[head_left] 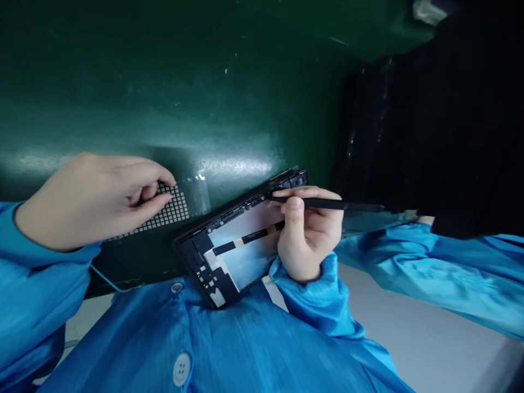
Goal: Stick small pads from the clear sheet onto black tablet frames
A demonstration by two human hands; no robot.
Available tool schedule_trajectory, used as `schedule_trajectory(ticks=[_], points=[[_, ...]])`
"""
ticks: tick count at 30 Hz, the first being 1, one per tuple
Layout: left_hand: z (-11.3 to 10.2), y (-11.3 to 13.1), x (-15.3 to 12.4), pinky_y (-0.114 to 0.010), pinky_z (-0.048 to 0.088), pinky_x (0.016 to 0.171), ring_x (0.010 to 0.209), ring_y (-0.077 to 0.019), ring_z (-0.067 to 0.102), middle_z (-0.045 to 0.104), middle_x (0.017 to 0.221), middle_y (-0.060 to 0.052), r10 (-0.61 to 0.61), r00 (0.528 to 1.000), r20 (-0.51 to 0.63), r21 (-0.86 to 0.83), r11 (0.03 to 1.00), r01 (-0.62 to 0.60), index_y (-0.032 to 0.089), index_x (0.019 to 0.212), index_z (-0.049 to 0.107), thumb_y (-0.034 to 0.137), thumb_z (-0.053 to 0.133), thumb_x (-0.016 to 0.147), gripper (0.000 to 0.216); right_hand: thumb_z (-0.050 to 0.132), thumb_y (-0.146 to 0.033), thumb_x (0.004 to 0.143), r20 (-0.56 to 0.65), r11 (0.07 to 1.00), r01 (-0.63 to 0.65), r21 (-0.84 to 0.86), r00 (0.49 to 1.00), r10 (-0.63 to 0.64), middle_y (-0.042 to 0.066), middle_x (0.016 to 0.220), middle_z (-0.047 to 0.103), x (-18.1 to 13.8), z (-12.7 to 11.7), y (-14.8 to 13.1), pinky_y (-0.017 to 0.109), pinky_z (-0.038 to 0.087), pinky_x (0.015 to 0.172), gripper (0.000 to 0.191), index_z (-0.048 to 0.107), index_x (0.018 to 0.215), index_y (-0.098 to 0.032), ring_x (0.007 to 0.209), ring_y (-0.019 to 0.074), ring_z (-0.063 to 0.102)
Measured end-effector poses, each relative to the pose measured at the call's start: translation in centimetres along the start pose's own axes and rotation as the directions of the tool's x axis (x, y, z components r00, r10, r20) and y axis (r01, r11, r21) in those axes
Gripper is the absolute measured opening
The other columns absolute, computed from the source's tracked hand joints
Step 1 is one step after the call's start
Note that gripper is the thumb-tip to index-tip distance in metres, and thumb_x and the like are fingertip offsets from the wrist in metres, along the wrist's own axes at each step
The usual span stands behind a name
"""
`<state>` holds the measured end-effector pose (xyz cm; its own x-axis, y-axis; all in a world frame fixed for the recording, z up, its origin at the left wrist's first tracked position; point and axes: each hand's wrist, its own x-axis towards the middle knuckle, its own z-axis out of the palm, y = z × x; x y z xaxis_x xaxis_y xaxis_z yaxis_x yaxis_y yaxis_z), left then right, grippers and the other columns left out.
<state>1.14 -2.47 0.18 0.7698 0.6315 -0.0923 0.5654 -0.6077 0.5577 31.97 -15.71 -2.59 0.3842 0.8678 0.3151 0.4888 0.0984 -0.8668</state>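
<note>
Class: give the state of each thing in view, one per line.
Electronic device: uncovered, inner parts showing
Flat cable: laid flat inside
Tweezer-like black tool: held, tip at device's edge
Right hand: gripping tool
Left hand: curled, thumb and forefinger apart
Sheet of small squares: partly hidden by left hand
Green tabletop: shiny, specked

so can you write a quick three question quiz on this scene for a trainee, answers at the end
1. Which hand holds the slim black pointed tool over the flat black rectangular device?

2. True or false: the left hand is gripping that device.

3. Which lies by the left hand's fingertips?
A: a round white cup
B: a sheet of small pale square pieces
C: a coiled red cable

Key: 1. The right hand. 2. False. 3. B.
</note>
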Motion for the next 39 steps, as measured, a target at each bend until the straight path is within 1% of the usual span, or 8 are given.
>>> schedule_trajectory(ticks=[10,15,17,27,29,31,34,39], points=[[0.4,2.5,1.4,-0.031,0.059,0.082,0.094,-0.0230,0.077,0.076,0.082,-0.002,-0.097,0.995,0.019,-0.116,0.988,0.099,0.025,0.129,0.081,0.049,0.062,0.108,0.037,0.074,-0.024,0.110,0.327,0.991,0.078,-0.105,0.944,-0.040,0.007,0.118,0.085,3.2,-1.1,-4.1,0.047,0.070,0.099,0.016,0.075,0.126,-0.028,0.109,0.0254,0.084],[0.3,2.4,1.1,-0.032,0.059,0.079,0.092,-0.0238,0.078,0.075,0.081,-0.002,-0.087,0.996,0.008,-0.109,0.990,0.087,0.028,0.123,0.081,0.046,0.065,0.105,0.030,0.069,-0.029,0.114,0.776,0.981,0.129,0.146,0.601,-0.195,0.003,0.119,0.086,7.5,4.3,-4.5,0.038,0.071,0.098,0.011,0.074,0.123,-0.026,0.109,0.0214,0.085],[0.2,1.6,0.9,-0.031,0.056,0.073,0.085,-0.0227,0.076,0.074,0.079,-0.002,-0.077,0.997,0.008,-0.097,0.992,0.078,0.028,0.119,0.081,0.042,0.065,0.104,0.026,0.067,-0.028,0.115,0.811,0.974,0.149,0.168,0.540,-0.223,0.003,0.118,0.086,8.2,5.9,-3.8,0.036,0.070,0.097,0.012,0.072,0.125,-0.025,0.108,0.0208,0.084],[0.0,0.4,1.2,-0.033,0.037,0.058,0.062,-0.0180,0.063,0.070,0.073,-0.001,-0.026,0.999,0.044,-0.046,0.999,0.028,0.026,0.107,0.076,0.034,0.055,0.103,0.022,0.069,-0.029,0.113,0.832,0.983,0.097,0.157,0.523,-0.185,0.005,0.119,0.085,8.6,6.3,-3.0,0.038,0.071,0.096,0.008,0.073,0.118,-0.024,0.106,0.0217,0.083],[-0.1,0.5,1.2,-0.032,0.037,0.058,0.063,-0.0179,0.064,0.071,0.073,0.000,-0.037,0.998,0.043,-0.059,0.998,0.039,0.027,0.107,0.076,0.036,0.054,0.103,0.024,0.071,-0.041,0.113,0.810,0.987,-0.031,0.155,0.576,-0.109,0.004,0.113,0.085,8.4,5.5,-2.8,0.039,0.072,0.093,0.016,0.073,0.115,-0.025,0.102,0.0220,0.083],[-0.1,0.5,1.1,-0.031,0.039,0.059,0.063,-0.0174,0.065,0.071,0.073,0.001,-0.048,0.998,0.036,-0.071,0.996,0.050,0.028,0.107,0.077,0.038,0.052,0.104,0.027,0.070,-0.050,0.114,0.691,0.980,-0.130,0.151,0.723,-0.010,0.003,0.106,0.082,7.6,3.8,-2.4,0.040,0.073,0.087,0.024,0.072,0.114,-0.026,0.095,0.0213,0.083],[0.0,0.3,0.9,-0.029,0.040,0.057,0.060,-0.0155,0.063,0.070,0.070,0.003,-0.037,0.999,0.001,-0.086,0.996,0.037,0.027,0.106,0.079,0.041,0.052,0.105,0.030,0.070,-0.045,0.114,0.266,0.995,-0.049,0.085,0.964,0.025,0.001,0.098,0.077,5.2,0.6,-1.5,0.039,0.072,0.081,0.017,0.070,0.111,-0.028,0.088,0.0200,0.081],[0.0,0.1,0.3,-0.028,0.044,0.061,0.066,-0.0143,0.063,0.072,0.076,0.002,-0.042,0.999,0.016,-0.028,0.999,0.043,0.023,0.114,0.083,0.039,0.058,0.110,0.030,0.074,-0.032,0.111,0.005,0.999,0.037,0.018,0.999,-0.037,0.002,0.102,0.078,1.7,-1.6,0.4,0.036,0.070,0.084,0.007,0.071,0.114,-0.027,0.094,0.0193,0.084]])
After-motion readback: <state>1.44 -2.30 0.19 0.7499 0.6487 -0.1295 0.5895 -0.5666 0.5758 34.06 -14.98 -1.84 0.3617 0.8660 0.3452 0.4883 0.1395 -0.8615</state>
